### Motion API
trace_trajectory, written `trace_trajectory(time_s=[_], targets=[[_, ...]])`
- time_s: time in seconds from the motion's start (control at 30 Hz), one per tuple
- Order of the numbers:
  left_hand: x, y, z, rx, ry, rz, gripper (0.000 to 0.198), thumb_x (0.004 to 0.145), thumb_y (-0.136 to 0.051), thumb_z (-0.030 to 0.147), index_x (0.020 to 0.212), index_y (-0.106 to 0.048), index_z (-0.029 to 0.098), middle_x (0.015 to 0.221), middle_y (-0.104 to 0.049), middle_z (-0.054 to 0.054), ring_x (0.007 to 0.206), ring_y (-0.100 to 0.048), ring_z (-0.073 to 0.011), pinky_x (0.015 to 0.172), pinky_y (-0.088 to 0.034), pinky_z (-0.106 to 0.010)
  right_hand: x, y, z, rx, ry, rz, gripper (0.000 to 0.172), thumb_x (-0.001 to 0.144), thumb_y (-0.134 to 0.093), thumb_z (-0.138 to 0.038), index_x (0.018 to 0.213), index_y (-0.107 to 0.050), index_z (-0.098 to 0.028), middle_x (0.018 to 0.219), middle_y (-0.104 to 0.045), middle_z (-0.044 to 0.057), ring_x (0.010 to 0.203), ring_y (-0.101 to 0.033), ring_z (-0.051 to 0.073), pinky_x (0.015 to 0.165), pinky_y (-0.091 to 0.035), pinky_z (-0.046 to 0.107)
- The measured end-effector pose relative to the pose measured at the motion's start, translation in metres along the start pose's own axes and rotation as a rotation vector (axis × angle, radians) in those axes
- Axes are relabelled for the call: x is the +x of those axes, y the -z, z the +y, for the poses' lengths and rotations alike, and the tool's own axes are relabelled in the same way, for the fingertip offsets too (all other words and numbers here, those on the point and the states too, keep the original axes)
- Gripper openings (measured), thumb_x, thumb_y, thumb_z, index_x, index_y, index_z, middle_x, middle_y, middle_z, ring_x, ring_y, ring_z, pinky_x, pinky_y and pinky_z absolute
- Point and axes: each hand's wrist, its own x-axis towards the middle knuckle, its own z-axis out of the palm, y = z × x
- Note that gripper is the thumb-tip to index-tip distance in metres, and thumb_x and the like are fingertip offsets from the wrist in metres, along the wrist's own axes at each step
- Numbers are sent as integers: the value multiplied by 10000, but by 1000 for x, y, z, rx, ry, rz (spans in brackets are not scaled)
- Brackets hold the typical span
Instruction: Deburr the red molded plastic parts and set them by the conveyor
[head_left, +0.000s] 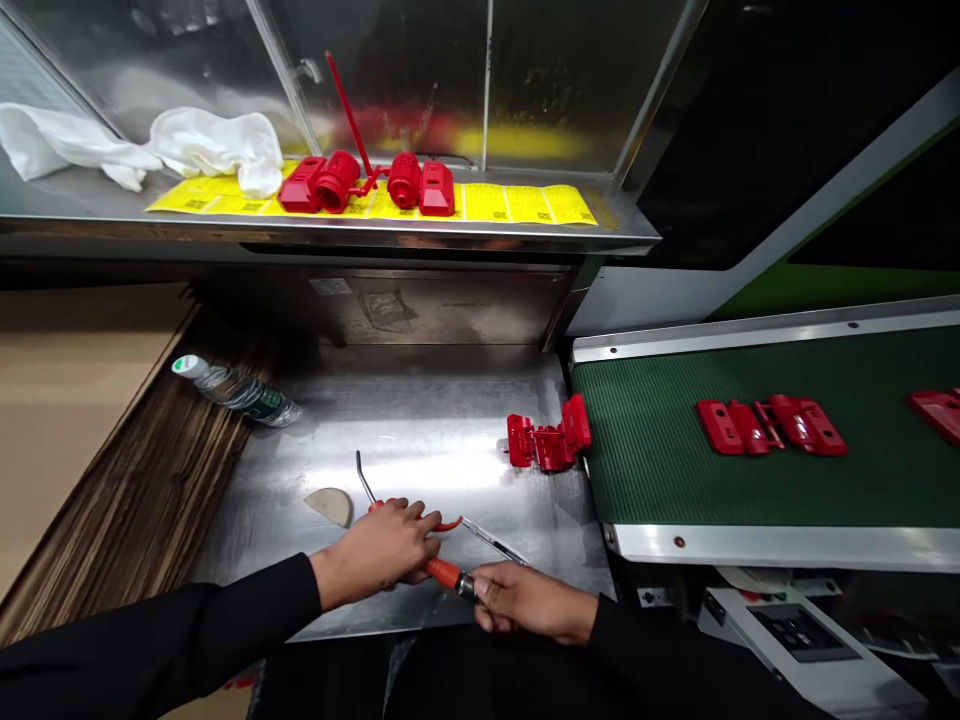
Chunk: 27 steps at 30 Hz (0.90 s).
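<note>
Over the metal table [405,400], my left hand [382,545] is wrapped round an orange air blow gun [444,572] with a thin, bent metal nozzle pointing away to the left. My right hand [525,598] has its fingers closed on the dark metal hose fitting [466,587] at the gun's rear end. Just beyond the hands lies a slim silver and black tool [495,541], its exact kind unclear. Left of the nozzle is a beige half-round piece [330,505]. A red moulded plastic part [551,442] rests at the table's right edge, against the belt.
To the right runs a green conveyor belt [645,440] carrying red plastic parts [772,425]. Stacked cardboard [97,400] and a water bottle [240,390] are on the left. The raised shelf [517,232] bears more red parts [405,182], yellow labels [517,203] and white cloth [217,145].
</note>
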Motion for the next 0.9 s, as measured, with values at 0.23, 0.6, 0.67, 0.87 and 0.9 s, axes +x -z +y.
trace_trajectory(time_s=[0.23, 0.6, 0.67, 0.87, 0.9], targets=[[-2, 29, -8, -81, 58, -48, 286, 913, -587, 450, 906, -692, 184, 813, -704, -57, 667, -672, -251, 549, -414, -360, -29, -10, -27, -468, 198, 307, 338, 1009, -427, -450, 1273, -555, -280, 1027, -656, 30, 950, -580, 207, 843, -402, 326], [-5, 32, 17, -205, 61, -148, 442, 968, -440, 523, 953, -701, 167, 832, -760, -90, 646, -716, -286, 505, -409, -349, -47, -31, -30, -699, -1, 468, 307, 969, -405, -300, 1192, -605, -233, 1097, -685, 102, 1057, -597, 306, 940, -424, 460], [-7, 28, 16, -194, 67, -159, 410, 959, -480, 493, 974, -708, 152, 858, -765, -113, 665, -721, -302, 514, -413, -355, -50, -23, -35, -601, 45, 357, 371, 973, -426, -329, 1317, -548, -255, 1229, -655, 92, 1152, -574, 287, 1005, -409, 442], [-13, 32, 9, -212, 73, -133, 401, 950, -477, 535, 885, -690, 202, 782, -758, -60, 618, -701, -267, 492, -337, -333, -56, -8, -38, -515, 141, 250, 336, 982, -452, -315, 1292, -577, -283, 988, -713, 17, 974, -623, 205, 908, -447, 318], [-13, 34, 8, -230, 69, -131, 421, 948, -466, 559, 842, -677, 210, 731, -744, -43, 578, -685, -249, 482, -319, -327, -56, -8, -37, -534, 139, 287, 317, 983, -468, -337, 1265, -600, -282, 994, -716, 19, 1007, -617, 214, 927, -433, 322]])
